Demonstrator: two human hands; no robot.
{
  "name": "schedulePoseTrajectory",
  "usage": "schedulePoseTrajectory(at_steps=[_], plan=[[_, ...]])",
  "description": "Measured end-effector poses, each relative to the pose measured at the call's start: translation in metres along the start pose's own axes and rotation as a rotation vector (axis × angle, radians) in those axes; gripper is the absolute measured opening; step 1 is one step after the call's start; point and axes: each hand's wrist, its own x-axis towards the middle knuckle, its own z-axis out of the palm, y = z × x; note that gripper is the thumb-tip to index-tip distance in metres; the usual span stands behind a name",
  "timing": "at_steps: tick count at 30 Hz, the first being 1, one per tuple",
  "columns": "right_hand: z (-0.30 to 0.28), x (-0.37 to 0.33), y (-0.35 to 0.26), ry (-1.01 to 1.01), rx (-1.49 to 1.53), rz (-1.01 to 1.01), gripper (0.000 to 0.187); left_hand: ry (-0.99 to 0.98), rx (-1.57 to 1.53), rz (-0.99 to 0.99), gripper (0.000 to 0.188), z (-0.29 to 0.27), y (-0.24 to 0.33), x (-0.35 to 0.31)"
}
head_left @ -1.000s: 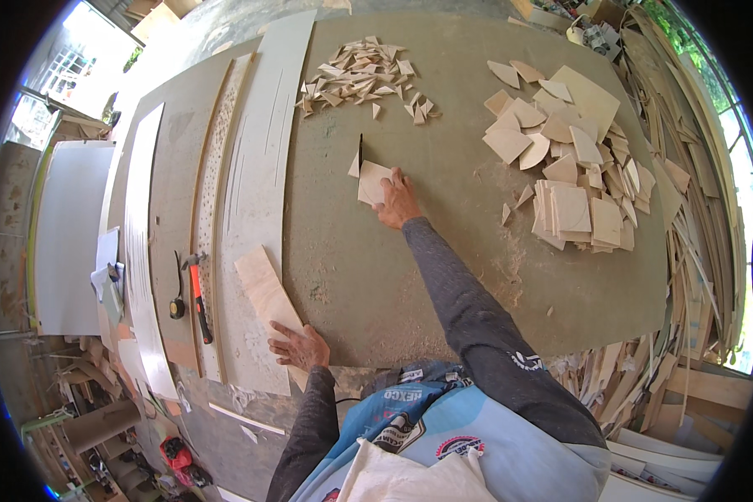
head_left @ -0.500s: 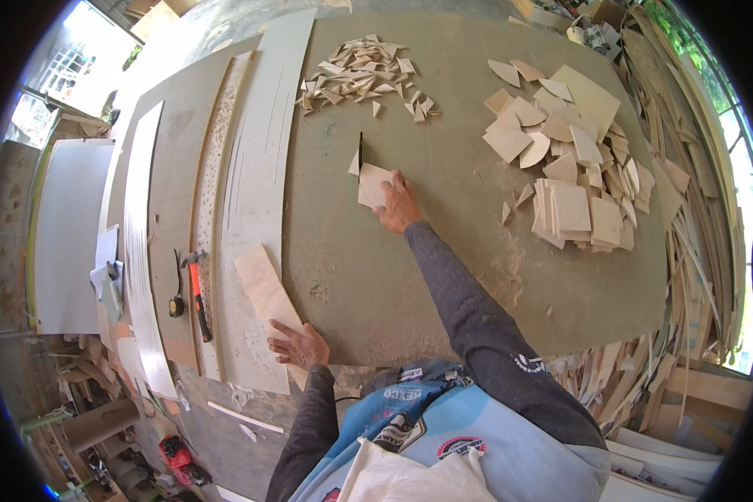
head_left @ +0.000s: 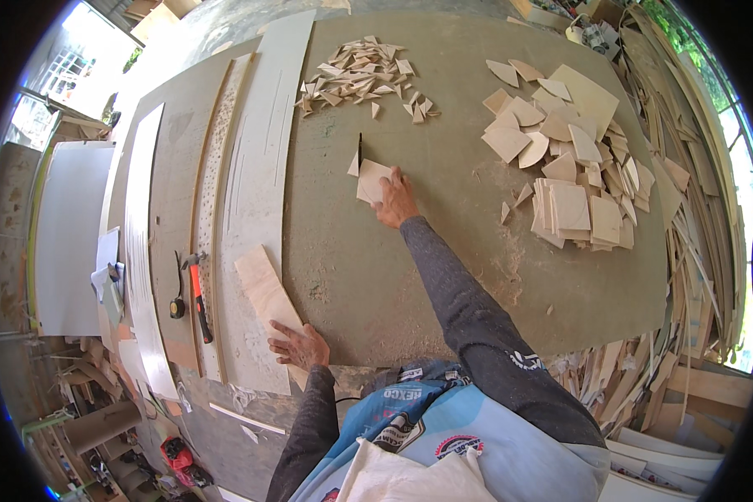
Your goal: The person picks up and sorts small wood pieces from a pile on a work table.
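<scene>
Conceivably, kickback could pull the right hand [head_left: 398, 201], pinching a piece [head_left: 371, 181], into the twelve-o'clock blade [head_left: 360, 149]. The left hand [head_left: 304, 345] lies spread.

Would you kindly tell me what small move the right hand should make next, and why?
I would perhaps ease the small plywood piece gently along the thin black blade: the right hand grips its right side, its left edge appears to meet the blade, and the left hand rests apart on a plywood strip.

The brown tabletop [head_left: 443, 284] (dusty) carries heaped wood pieces [head_left: 571, 207] and a white board [head_left: 269, 125].
</scene>
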Motion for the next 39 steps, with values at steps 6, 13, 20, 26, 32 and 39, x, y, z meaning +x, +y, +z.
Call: schedulePoseTrajectory(at_steps=[6, 13, 20, 26, 32, 39], plan=[[0.006, -0.015, 0.001, 0.016, -0.004, -0.017, 0.057, 0.028, 0.025, 0.013, 0.095, 0.005, -0.001, 0.000], [0.000, -0.016, -0.007, 0.013, 0.032, 0.002, 0.053, 0.043, 0.036, 0.017, 0.095, 0.010, -0.005, 0.000], [0.001, -0.005, -0.004, -0.006, 0.016, 0.031, 0.055, 0.031, 0.030, 0.012, 0.095, 0.005, -0.001, 0.000], [0.001, -0.003, -0.007, 0.014, 0.017, 0.040, 0.057, 0.019, 0.026, 0.001, 0.095, 0.007, -0.002, 0.002], [0.004, -0.014, -0.003, 0.022, 0.013, 0.005, 0.059, 0.025, 0.037, 0.006, 0.095, 0.006, -0.002, 0.002], [0.003, -0.012, -0.008, 0.010, 0.060, 0.040, 0.057, 0.014, 0.031, 0.006, 0.095, 0.006, -0.003, 0.000]])
